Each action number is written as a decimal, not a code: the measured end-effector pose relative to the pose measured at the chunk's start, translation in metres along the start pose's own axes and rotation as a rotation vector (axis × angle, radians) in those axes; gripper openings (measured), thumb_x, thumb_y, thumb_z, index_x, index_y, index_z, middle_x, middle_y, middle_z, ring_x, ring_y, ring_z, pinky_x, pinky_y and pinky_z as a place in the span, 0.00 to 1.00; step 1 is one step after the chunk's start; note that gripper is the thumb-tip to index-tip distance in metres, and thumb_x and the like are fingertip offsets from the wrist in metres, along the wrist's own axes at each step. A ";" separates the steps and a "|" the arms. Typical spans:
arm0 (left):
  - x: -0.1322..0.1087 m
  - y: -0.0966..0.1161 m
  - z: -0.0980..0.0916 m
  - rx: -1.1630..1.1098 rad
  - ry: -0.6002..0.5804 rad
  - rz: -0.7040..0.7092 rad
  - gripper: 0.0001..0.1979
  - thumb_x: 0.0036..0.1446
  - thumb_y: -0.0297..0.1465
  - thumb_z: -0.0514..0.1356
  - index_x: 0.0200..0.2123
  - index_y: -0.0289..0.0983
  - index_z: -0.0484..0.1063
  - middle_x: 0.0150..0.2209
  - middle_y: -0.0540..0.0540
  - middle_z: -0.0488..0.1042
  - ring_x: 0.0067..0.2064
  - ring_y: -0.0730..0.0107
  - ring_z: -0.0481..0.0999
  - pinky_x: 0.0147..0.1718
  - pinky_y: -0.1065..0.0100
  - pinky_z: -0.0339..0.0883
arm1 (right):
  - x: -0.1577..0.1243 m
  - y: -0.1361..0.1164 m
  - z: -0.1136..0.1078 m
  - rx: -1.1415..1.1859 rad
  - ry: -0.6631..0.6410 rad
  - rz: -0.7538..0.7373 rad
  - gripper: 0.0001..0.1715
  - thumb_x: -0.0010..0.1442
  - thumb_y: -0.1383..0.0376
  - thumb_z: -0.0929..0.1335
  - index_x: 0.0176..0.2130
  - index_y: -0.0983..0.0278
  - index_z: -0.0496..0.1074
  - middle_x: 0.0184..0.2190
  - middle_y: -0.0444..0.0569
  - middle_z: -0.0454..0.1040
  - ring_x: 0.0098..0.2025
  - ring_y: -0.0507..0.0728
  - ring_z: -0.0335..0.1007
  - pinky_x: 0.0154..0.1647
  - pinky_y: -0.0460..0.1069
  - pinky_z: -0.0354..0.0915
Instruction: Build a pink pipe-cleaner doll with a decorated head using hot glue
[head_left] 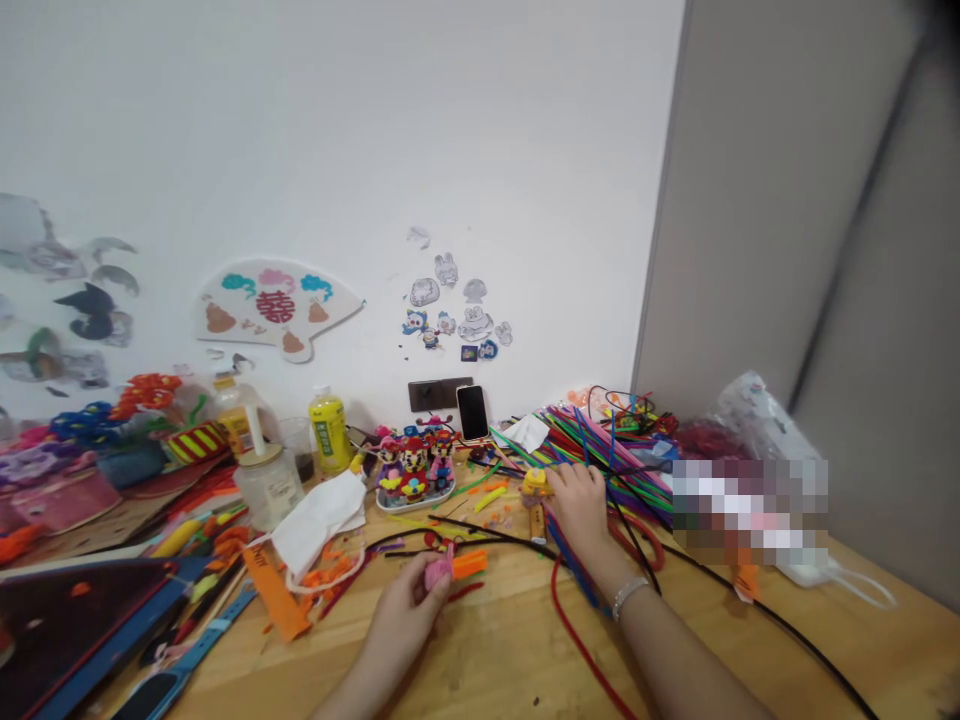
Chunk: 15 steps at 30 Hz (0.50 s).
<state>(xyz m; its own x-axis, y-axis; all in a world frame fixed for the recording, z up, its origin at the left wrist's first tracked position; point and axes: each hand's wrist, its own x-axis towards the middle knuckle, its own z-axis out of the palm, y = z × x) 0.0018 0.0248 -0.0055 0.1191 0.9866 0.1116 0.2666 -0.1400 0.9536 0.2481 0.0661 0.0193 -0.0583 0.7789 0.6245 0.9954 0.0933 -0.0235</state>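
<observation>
On the table [510,660], right hand [582,503] nearest yellow piece [535,484]

Its fingers lie at the yellow piece — gripping or not, I cannot tell. The left hand [407,602] pinches a pink piece [436,573], nearer the body and left of the yellow one.

On my bench [495,680]: one yellow bottle [328,435], upright; one lidded glass jar [271,495], left of it and nearer to me; one white face mask [319,525], just beside the jar; one phone [472,413], upright near the wall [480,120]; one blue-strapped watch [214,632], to my near left. On the wall: one fan-shaped sign [255,335]; small cut-out pictures [475,324]. To my right: one grey partition [750,220].
</observation>
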 end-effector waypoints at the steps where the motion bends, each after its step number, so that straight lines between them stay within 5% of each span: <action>1: 0.000 0.001 0.000 0.003 -0.004 0.004 0.19 0.44 0.45 0.57 0.33 0.35 0.67 0.19 0.55 0.65 0.18 0.72 0.62 0.15 0.73 0.56 | 0.001 0.001 -0.001 0.009 -0.008 -0.048 0.11 0.58 0.68 0.62 0.42 0.62 0.68 0.36 0.51 0.69 0.41 0.59 0.57 0.47 0.55 0.45; 7: -0.001 0.002 -0.002 0.028 0.007 0.021 0.17 0.44 0.43 0.58 0.33 0.36 0.70 0.23 0.51 0.72 0.22 0.67 0.69 0.18 0.71 0.60 | 0.006 0.008 -0.014 0.132 -0.103 -0.318 0.05 0.51 0.71 0.66 0.29 0.61 0.70 0.32 0.45 0.71 0.39 0.55 0.59 0.42 0.50 0.47; 15: 0.002 -0.007 -0.002 0.048 -0.003 0.032 0.16 0.46 0.41 0.57 0.35 0.35 0.69 0.27 0.47 0.73 0.27 0.62 0.72 0.20 0.70 0.61 | 0.010 0.027 -0.005 0.229 -0.094 -0.026 0.07 0.42 0.69 0.66 0.28 0.66 0.67 0.28 0.49 0.70 0.34 0.57 0.62 0.33 0.48 0.49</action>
<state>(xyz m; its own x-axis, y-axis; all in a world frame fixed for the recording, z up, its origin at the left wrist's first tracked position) -0.0021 0.0277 -0.0109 0.1308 0.9813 0.1415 0.3078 -0.1758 0.9350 0.2744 0.0730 0.0285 -0.1013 0.8279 0.5517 0.9507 0.2440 -0.1916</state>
